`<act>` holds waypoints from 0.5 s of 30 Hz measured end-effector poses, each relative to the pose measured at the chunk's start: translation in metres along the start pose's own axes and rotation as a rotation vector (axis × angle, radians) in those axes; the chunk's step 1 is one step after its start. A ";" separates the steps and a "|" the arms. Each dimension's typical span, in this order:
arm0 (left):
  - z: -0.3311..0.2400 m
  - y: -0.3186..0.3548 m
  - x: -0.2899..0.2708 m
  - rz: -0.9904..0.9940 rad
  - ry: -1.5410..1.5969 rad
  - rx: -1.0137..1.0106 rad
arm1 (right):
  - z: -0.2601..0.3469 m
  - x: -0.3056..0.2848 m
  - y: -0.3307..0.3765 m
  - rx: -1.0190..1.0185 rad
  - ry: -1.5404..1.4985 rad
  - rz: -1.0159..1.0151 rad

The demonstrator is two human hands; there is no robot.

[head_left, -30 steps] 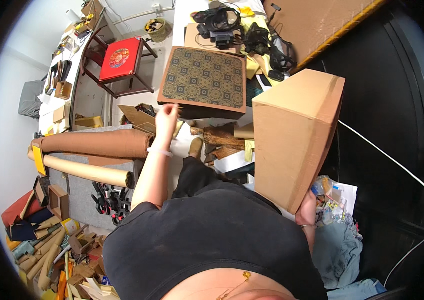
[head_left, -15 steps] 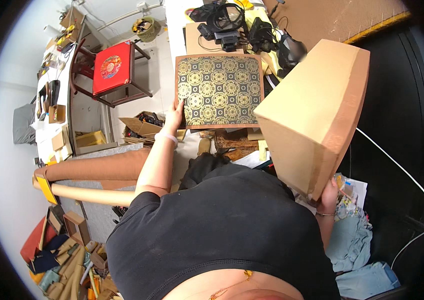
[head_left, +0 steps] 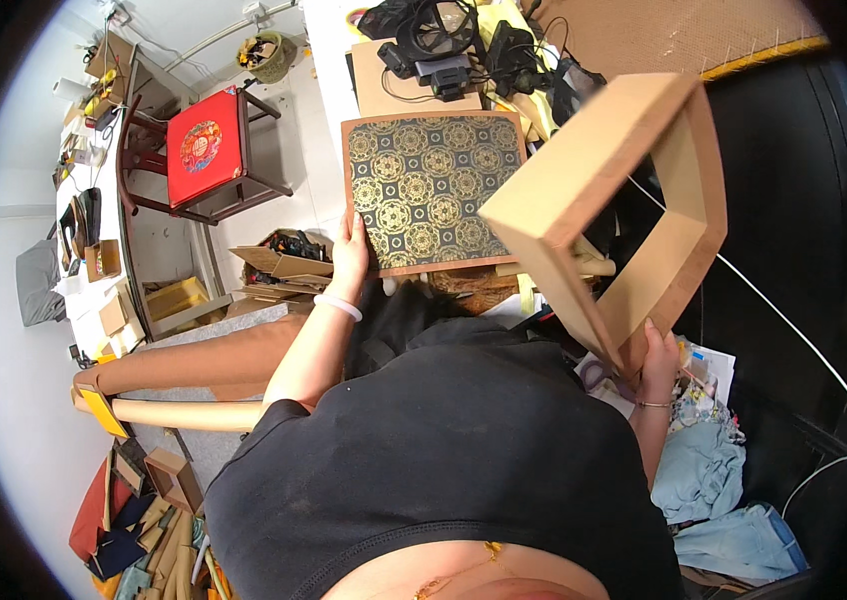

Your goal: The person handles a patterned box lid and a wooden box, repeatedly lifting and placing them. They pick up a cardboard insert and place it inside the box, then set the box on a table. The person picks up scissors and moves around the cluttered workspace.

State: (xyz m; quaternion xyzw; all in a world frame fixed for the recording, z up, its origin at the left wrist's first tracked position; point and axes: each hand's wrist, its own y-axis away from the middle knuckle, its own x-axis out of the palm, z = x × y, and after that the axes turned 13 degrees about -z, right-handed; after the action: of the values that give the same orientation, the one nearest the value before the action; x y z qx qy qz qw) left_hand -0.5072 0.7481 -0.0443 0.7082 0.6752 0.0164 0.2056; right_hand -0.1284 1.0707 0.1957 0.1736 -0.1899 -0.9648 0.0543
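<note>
While the large open-ended tan cardboard box frame (head_left: 616, 215) was held aloft at its lower corner by the closed right hand (head_left: 656, 350), its hollow was turned toward the camera and its long axis slanted from lower right to upper left. Still separate, the flat patterned gold-and-black square panel (head_left: 434, 190) was gripped at its lower left edge by the left hand (head_left: 349, 252); joining appeared undone.
</note>
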 end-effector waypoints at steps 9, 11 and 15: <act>0.001 0.000 0.002 0.011 0.057 -0.071 | -0.006 0.098 -0.035 -0.299 0.387 0.325; 0.003 -0.005 -0.001 0.046 0.069 -0.143 | -0.002 0.132 -0.039 -0.356 0.447 0.403; -0.012 -0.005 -0.012 0.113 0.232 -0.446 | 0.015 0.177 -0.023 -0.523 0.712 0.428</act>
State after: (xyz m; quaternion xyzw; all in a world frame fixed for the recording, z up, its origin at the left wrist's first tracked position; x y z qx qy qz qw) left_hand -0.5167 0.7398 -0.0317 0.6754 0.6332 0.2577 0.2765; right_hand -0.2996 1.0670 0.1449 0.4300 0.0576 -0.8282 0.3548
